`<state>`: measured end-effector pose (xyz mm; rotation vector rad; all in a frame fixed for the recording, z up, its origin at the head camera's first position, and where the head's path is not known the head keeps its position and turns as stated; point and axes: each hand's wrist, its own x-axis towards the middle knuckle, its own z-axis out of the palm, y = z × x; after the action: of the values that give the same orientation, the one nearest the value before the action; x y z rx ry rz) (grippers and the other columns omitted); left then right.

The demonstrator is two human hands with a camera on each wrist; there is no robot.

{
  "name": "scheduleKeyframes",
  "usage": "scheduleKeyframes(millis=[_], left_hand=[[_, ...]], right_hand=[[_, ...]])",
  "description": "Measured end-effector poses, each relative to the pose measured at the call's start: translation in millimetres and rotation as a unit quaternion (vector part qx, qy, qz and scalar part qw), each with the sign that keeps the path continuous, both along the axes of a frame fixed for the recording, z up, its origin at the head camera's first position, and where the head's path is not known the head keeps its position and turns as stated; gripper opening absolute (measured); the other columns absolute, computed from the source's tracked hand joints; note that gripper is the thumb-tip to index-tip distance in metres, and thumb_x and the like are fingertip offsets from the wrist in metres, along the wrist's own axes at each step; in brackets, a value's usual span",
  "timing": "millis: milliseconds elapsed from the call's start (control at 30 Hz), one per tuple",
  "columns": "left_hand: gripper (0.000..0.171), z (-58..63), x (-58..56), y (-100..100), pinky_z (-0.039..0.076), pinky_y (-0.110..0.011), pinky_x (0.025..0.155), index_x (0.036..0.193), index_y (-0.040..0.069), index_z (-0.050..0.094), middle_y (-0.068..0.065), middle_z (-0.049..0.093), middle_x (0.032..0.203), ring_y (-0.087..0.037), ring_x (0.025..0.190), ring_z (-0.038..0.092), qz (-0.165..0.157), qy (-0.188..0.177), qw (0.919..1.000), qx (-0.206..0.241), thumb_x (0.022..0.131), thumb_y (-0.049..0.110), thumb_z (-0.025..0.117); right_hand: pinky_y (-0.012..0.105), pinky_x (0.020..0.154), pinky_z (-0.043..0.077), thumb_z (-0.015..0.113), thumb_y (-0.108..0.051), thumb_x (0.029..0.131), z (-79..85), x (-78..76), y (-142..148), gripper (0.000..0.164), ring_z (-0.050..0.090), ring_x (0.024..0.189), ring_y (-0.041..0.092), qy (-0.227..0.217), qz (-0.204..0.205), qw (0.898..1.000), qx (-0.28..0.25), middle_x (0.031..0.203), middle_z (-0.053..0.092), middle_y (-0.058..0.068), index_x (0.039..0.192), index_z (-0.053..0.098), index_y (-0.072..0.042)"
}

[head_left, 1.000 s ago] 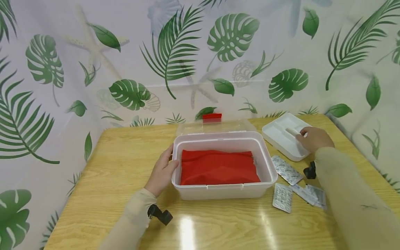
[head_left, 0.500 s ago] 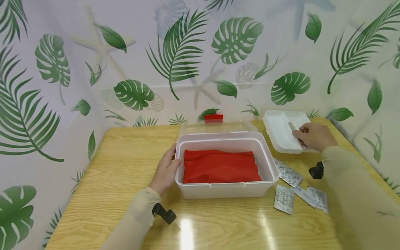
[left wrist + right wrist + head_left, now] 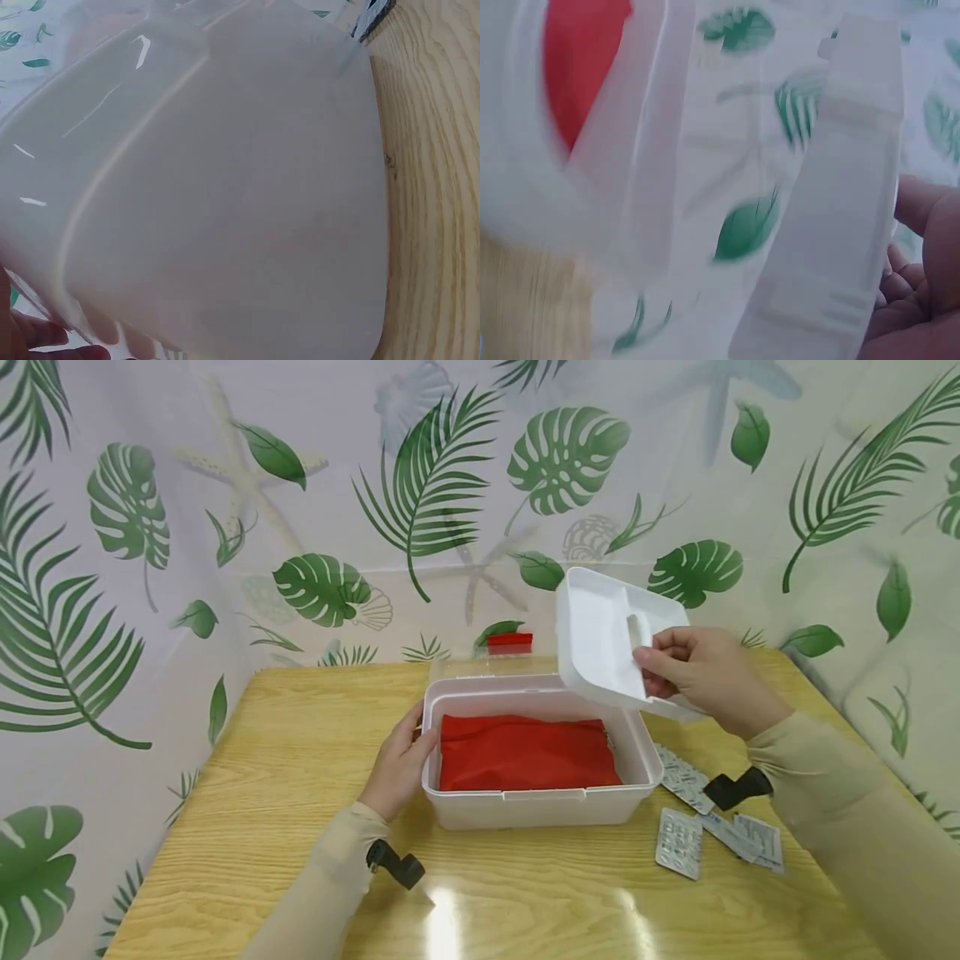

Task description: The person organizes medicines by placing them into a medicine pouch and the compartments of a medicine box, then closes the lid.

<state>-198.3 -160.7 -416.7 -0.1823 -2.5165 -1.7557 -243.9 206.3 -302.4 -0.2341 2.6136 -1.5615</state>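
A white translucent plastic box (image 3: 532, 812) stands on the table with its lid swung back behind it. Inside lies a red cloth item (image 3: 525, 752). My left hand (image 3: 396, 768) grips the box's left end, thumb at the rim and fingers along the outside; the box wall (image 3: 240, 187) fills the left wrist view. My right hand (image 3: 712, 681) pinches the central handle of a white divided tray (image 3: 596, 631), which hangs tilted in the air above the box's back right corner. In the right wrist view, the tray's side (image 3: 840, 172) shows next to the fingers.
Right of the box lie two silver blister packs (image 3: 679, 843) and several small flat packets (image 3: 759, 842). The clear lid with a red latch (image 3: 510, 643) stands near the back wall covering with its leaf print (image 3: 330, 468).
My right hand has lifted the tray off the table's back right and carried it left towards the box, tilting it. The left hand stays on the box.
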Motion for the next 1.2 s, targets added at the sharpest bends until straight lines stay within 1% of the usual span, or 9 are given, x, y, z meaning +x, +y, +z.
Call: scheduleKeyframes(millis=[100, 233, 333, 467, 567, 767, 967, 1133, 1200], left_hand=[[0.050, 6.3, 3.0, -2.5, 0.044, -0.047, 0.098, 0.146, 0.004, 0.037, -0.015, 0.046, 0.140, -0.030, 0.120, 0.052, 0.022, 0.020, 0.9984, -0.049, 0.101, 0.024, 0.046], [0.045, 22.4, 13.3, -3.0, 0.046, -0.045, 0.095, 0.139, 0.002, 0.044, -0.015, 0.050, 0.134, -0.026, 0.118, 0.052, 0.045, 0.096, 0.9918, -0.072, 0.101, 0.025, 0.047], [0.041, 34.1, 24.0, 2.3, 0.049, -0.042, 0.090, 0.136, 0.002, 0.047, -0.012, 0.056, 0.125, -0.022, 0.111, 0.055, 0.022, 0.153, 0.9867, -0.049, 0.102, 0.025, 0.046], [0.043, 40.7, 34.2, 11.7, 0.051, -0.033, 0.074, 0.138, 0.003, 0.045, -0.007, 0.060, 0.104, -0.016, 0.089, 0.056, -0.010, 0.184, 0.9822, -0.034, 0.101, 0.026, 0.045], [0.046, 38.2, 36.2, 16.3, 0.047, -0.027, 0.062, 0.139, 0.001, 0.043, -0.004, 0.057, 0.089, -0.015, 0.074, 0.053, -0.008, 0.187, 0.9816, -0.040, 0.099, 0.024, 0.049], [0.042, 33.5, 36.0, 19.9, 0.043, -0.024, 0.051, 0.133, 0.000, 0.050, -0.002, 0.054, 0.076, -0.013, 0.060, 0.049, 0.061, 0.154, 0.9849, -0.051, 0.096, 0.020, 0.054], [0.032, 29.9, 34.0, 21.3, 0.038, -0.026, 0.045, 0.123, -0.003, 0.058, -0.002, 0.051, 0.066, -0.014, 0.052, 0.044, 0.100, 0.174, 0.9749, -0.097, 0.097, 0.010, 0.045], [0.030, 25.3, 32.9, 22.7, 0.040, -0.027, 0.047, 0.120, -0.005, 0.056, -0.004, 0.051, 0.069, -0.013, 0.056, 0.046, 0.110, 0.187, 0.9688, -0.119, 0.098, 0.008, 0.042], [0.029, 24.7, 33.1, 22.4, 0.041, -0.027, 0.047, 0.120, -0.006, 0.056, -0.004, 0.052, 0.070, -0.014, 0.056, 0.047, 0.116, 0.192, 0.9666, -0.123, 0.097, 0.008, 0.042]], right_hand=[[0.029, 0.065, 0.056, 0.068, -0.022, 0.091, 5.1, 14.0, -28.5, 0.033, 0.064, 0.066, 0.016, 0.005, 0.048, 0.999, -0.019, 0.079, 0.064, 0.011, 0.103, 0.057, 0.007], [0.031, 0.061, 0.057, 0.071, -0.017, 0.088, 1.3, 27.6, -59.2, 0.025, 0.064, 0.064, 0.017, 0.049, 0.087, 0.995, 0.004, 0.076, 0.065, 0.013, 0.095, 0.061, 0.004], [0.030, 0.057, 0.056, 0.072, -0.015, 0.087, -7.7, 33.9, -77.4, 0.018, 0.064, 0.062, 0.017, 0.081, 0.097, 0.992, 0.025, 0.073, 0.065, 0.009, 0.090, 0.064, 0.001], [0.029, 0.054, 0.055, 0.073, -0.017, 0.087, -21.0, 39.2, -99.9, 0.015, 0.064, 0.058, 0.016, 0.098, 0.100, 0.989, 0.037, 0.069, 0.065, 0.004, 0.085, 0.066, -0.003], [0.026, 0.053, 0.054, 0.074, -0.022, 0.086, -29.4, 42.6, -113.5, 0.017, 0.063, 0.056, 0.011, 0.115, 0.095, 0.986, 0.072, 0.066, 0.064, -0.001, 0.081, 0.066, -0.008], [0.024, 0.051, 0.047, 0.071, -0.029, 0.087, -36.8, 46.3, -130.3, 0.021, 0.056, 0.054, 0.008, 0.117, 0.110, 0.979, 0.125, 0.064, 0.062, -0.007, 0.075, 0.064, -0.014], [0.024, 0.053, 0.043, 0.069, -0.029, 0.088, -36.6, 44.5, -130.3, 0.014, 0.052, 0.057, 0.006, 0.169, 0.119, 0.965, 0.162, 0.065, 0.059, -0.011, 0.081, 0.065, -0.017], [0.028, 0.065, 0.048, 0.068, -0.025, 0.089, -34.7, 37.6, -116.1, 0.014, 0.057, 0.073, 0.011, 0.285, 0.042, 0.943, 0.166, 0.083, 0.065, -0.005, 0.093, 0.068, -0.011], [0.031, 0.071, 0.049, 0.067, -0.023, 0.090, -35.2, 34.0, -108.3, 0.021, 0.057, 0.082, 0.016, 0.281, 0.012, 0.948, 0.149, 0.094, 0.063, 0.002, 0.103, 0.065, -0.007]])
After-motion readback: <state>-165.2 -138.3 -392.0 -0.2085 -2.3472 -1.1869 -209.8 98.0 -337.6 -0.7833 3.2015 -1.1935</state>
